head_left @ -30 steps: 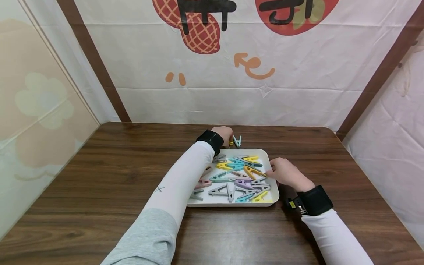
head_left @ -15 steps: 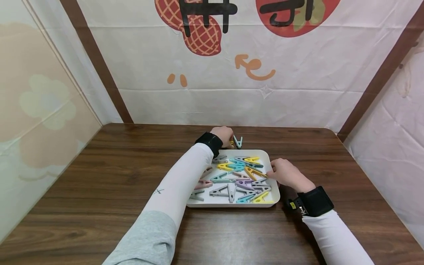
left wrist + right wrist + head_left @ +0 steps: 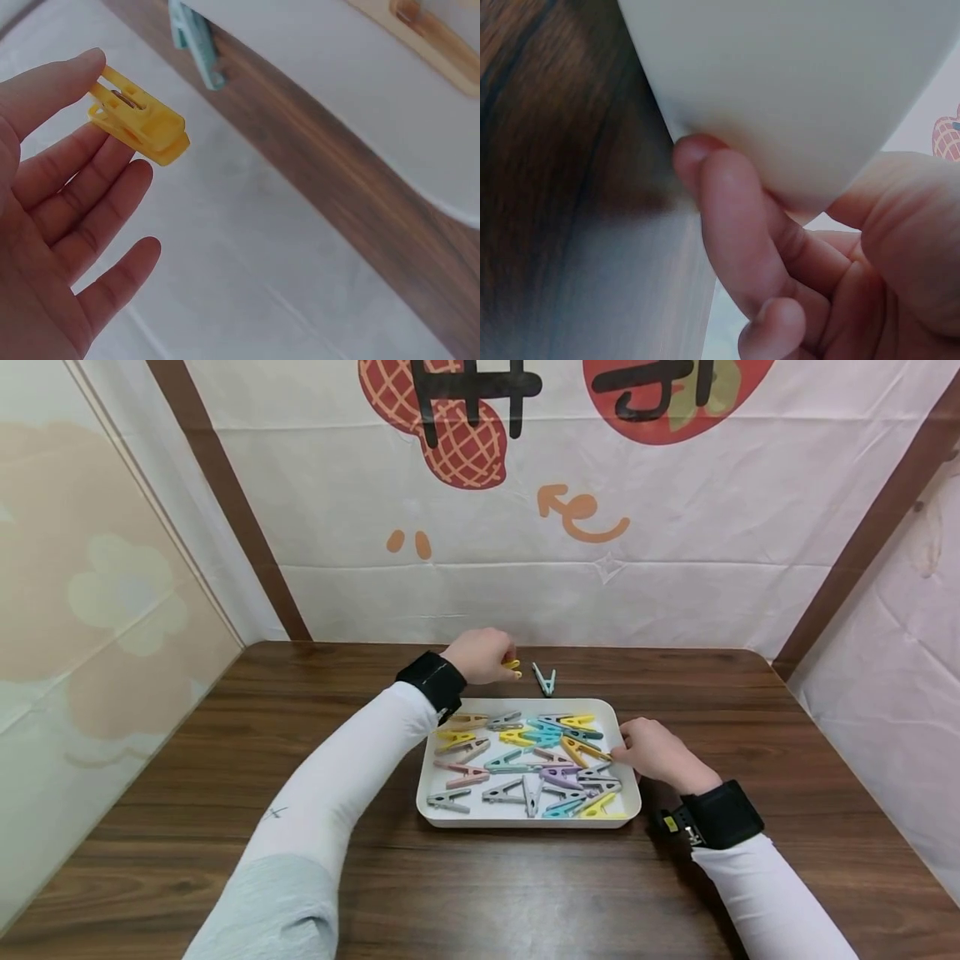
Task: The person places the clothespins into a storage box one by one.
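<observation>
Beyond the back edge of a white tray (image 3: 517,824), my left hand (image 3: 478,657) pinches a yellow clothespin (image 3: 142,120) by its handle ends, between thumb and fingers. The other fingers of that hand spread loosely in the left wrist view. A light teal clothespin (image 3: 545,680) lies on the table behind the tray, to the right of the left hand. My right hand (image 3: 663,755) grips the tray's right side. In the right wrist view, its fingers (image 3: 735,225) are against the outer tray wall (image 3: 780,90), with the thumb toward the rim.
Several clothespins lie spread in the tray, among them a purple one (image 3: 561,776), a pink one (image 3: 467,776) and an orange one (image 3: 581,750). The brown wooden table (image 3: 337,735) backs onto a printed cloth wall (image 3: 480,602).
My left hand has lifted and moved left with the yellow clothespin, uncovering the tray's left part. The teal clothespin stays on the table. My right hand keeps its hold on the tray.
</observation>
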Demonstrator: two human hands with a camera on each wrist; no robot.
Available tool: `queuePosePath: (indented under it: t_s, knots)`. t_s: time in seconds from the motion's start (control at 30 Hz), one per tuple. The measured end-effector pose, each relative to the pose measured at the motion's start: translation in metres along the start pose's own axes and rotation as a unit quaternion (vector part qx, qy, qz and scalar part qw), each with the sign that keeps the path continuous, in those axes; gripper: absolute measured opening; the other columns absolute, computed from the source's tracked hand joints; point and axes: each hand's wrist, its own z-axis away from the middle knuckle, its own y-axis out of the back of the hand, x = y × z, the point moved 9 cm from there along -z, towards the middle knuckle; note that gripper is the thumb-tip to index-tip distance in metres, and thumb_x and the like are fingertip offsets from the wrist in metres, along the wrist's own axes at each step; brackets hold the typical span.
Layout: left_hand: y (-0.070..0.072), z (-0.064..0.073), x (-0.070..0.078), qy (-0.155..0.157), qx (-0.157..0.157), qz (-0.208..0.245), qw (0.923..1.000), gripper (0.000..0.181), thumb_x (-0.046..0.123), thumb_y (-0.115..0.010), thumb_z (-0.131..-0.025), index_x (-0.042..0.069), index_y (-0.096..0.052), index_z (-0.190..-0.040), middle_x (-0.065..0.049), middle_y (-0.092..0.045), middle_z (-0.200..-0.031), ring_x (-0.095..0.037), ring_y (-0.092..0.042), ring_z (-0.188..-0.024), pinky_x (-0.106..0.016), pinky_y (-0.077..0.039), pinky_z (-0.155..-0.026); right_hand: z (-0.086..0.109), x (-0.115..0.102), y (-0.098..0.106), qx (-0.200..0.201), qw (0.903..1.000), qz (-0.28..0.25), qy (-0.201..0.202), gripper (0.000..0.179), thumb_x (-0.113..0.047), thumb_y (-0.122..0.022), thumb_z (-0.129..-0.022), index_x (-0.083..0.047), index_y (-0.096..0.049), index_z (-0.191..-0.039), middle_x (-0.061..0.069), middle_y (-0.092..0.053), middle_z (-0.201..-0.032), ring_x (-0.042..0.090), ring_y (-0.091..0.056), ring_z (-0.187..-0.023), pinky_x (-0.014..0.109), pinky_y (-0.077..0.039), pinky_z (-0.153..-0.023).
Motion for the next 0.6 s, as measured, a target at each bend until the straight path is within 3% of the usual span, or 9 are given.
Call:
queuePosePath:
  t_s: [0.3,0.43,0.6]
  knots:
    - [0.018,0.055,0.019,-0.044,0.028,0.053,0.9972,0.026,0.033,-0.073,-0.087,0.01,-0.07,-0.099,0.001,-0.061,-0.083,-0.015,-0.053,-0.074,-0.029,-0.043,-0.067,0.0,-0.001,0.0,-0.001,1.0,-0.004,0.005,0.035,-0.009,-0.06,-0.091,0.013,-0.057,-0.119,0.007,-0.061,-0.076,0.016,-0.055,-0.052,0.029,-0.042,-0.049]
    - [0.012,0.07,0.03,-0.049,0.004,0.071,0.9962,0.024,0.032,-0.074,-0.086,0.012,-0.069,-0.098,0.002,-0.059,-0.079,-0.015,-0.052,-0.072,-0.028,-0.041,-0.066,0.0,-0.001,0.0,-0.003,1.0,-0.006,0.0,0.036,-0.01,-0.059,-0.093,0.013,-0.056,-0.12,0.007,-0.061,-0.077,0.016,-0.055,-0.052,0.029,-0.041,-0.05]
    - [-0.003,0.077,0.035,-0.048,-0.03,0.08,0.9952,0.025,0.034,-0.075,-0.085,0.012,-0.068,-0.096,0.003,-0.059,-0.077,-0.014,-0.052,-0.071,-0.027,-0.041,-0.064,0.001,0.0,-0.002,-0.007,0.9999,-0.008,-0.01,0.038,-0.012,-0.06,-0.094,0.013,-0.054,-0.121,0.008,-0.062,-0.081,0.017,-0.056,-0.055,0.03,-0.043,-0.051]
